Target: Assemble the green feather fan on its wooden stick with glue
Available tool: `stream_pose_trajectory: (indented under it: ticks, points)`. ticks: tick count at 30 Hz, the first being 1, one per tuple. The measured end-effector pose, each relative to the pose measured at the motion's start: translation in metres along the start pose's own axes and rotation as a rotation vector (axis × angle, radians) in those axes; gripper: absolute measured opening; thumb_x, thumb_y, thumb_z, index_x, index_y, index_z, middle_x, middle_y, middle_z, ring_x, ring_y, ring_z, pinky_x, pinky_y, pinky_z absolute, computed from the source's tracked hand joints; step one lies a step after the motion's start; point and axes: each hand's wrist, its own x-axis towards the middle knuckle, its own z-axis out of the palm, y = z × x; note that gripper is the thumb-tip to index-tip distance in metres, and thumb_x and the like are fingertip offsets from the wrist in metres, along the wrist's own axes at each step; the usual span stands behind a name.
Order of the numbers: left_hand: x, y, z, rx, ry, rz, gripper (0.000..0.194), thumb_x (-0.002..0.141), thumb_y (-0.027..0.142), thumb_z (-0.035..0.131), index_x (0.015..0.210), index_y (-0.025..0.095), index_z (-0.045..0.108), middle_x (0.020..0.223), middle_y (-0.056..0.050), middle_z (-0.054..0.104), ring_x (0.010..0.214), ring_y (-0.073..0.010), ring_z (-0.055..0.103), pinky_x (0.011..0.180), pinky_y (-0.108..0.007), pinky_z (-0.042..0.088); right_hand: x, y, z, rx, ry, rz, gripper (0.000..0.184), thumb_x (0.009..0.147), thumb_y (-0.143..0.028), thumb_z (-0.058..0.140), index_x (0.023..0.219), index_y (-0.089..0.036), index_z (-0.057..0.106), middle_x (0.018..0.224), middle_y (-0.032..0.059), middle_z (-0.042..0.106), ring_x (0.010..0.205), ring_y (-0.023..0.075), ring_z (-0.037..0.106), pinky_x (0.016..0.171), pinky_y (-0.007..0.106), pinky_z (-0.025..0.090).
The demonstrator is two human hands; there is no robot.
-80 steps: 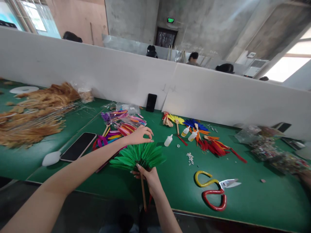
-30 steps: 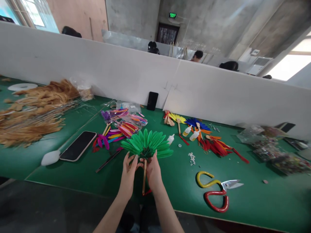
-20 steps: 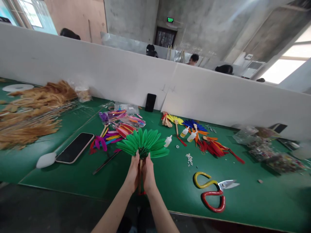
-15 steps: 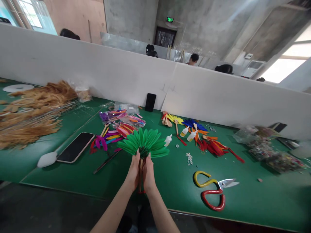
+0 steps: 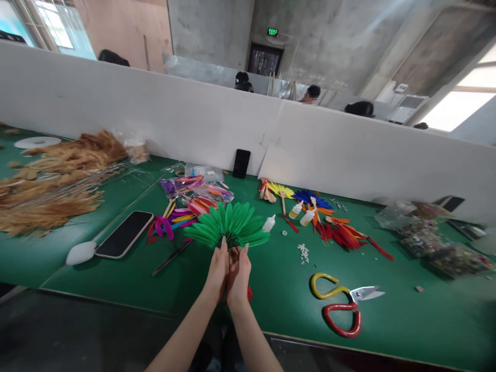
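Note:
A green feather fan [image 5: 228,222] is spread out in front of me, its feathers pointing away over the table. My left hand [image 5: 217,266] closes on the fan's base from the left, thumb up by the feather roots. From the other side my right hand [image 5: 238,268] grips the same base, its fingers curled. Between them the handle is mostly hidden. A bit of red tassel [image 5: 250,293] shows beside my right wrist. Just beyond the feathers' right edge stands a small white glue bottle [image 5: 268,223].
Scissors [image 5: 349,302] with yellow and red handles lie to the right. White beads [image 5: 303,253], two glue bottles [image 5: 302,213] and finished-looking fans [image 5: 312,199] lie behind. Left are a phone [image 5: 124,235], a white mouse [image 5: 80,253] and brown fibre [image 5: 77,165]. A white partition [image 5: 174,113] bounds the table.
The fan has tilted and turned slightly in my hands. My right hand has shifted right with its fingers curling in, and the handle is now hidden. The view has shifted a little.

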Motion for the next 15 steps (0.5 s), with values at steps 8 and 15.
stream_pose_trajectory:
  ticks: [8, 15]
  points:
    - [-0.005, -0.001, 0.011, -0.096, 0.023, -0.104, 0.029, 0.072, 0.050, 0.064, 0.071, 0.021, 0.060, 0.078, -0.006, 0.070, 0.085, -0.0238, 0.067, 0.067, -0.032, 0.056, 0.008, 0.008, -0.006, 0.096, 0.151, 0.001, 0.042, 0.073, -0.053, 0.060, 0.097, -0.020, 0.060, 0.096, 0.0035, 0.067, 0.100, 0.0180, 0.061, 0.087, 0.030, 0.049]
    - [0.004, -0.005, 0.001, -0.120, -0.018, -0.110, 0.033, 0.069, 0.046, 0.069, 0.081, 0.017, 0.059, 0.075, -0.004, 0.069, 0.078, -0.0197, 0.068, 0.067, -0.027, 0.054, 0.009, 0.013, -0.012, -0.033, 0.130, -0.077, 0.046, 0.076, -0.052, 0.057, 0.105, -0.017, 0.058, 0.104, 0.0054, 0.067, 0.103, 0.0186, 0.060, 0.085, 0.030, 0.049]
